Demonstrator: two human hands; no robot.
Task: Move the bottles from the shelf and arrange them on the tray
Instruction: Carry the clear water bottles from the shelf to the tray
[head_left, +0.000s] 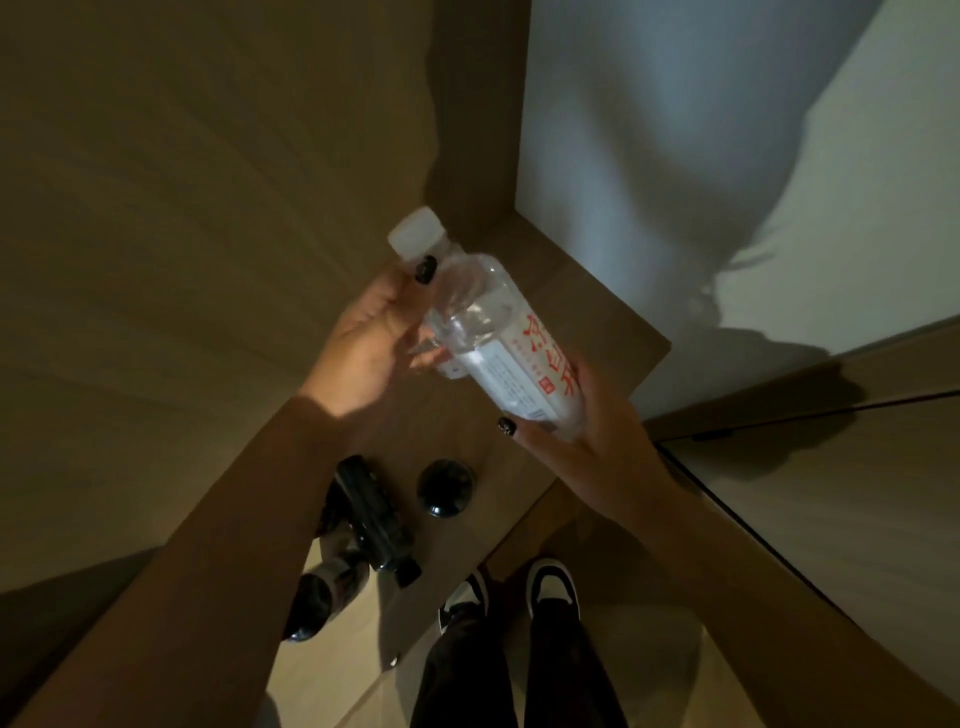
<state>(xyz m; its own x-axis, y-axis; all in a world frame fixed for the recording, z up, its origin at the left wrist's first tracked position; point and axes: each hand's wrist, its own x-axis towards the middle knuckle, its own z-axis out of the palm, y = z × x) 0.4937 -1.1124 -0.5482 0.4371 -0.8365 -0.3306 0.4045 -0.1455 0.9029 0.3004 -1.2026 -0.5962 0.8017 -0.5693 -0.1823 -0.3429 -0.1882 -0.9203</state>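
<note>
**Water bottle coming off the shelf, tray yet to appear**

We are holding a clear water bottle (480, 322) between both hands above the wooden shelf (613, 332), its white cap pointing to the far left and its red-lettered label facing up. Our left hand (374, 332) is curling its fingers round the neck and shoulder; our right hand (576, 431) is gripping the base end. Two dark bottles (374, 519) are lying near us on the lower left, beside a dark round object (447, 488). We are judging this the carrying step. No tray is showing, so the next move is calling for turning toward it and standing the bottle upright.
</note>
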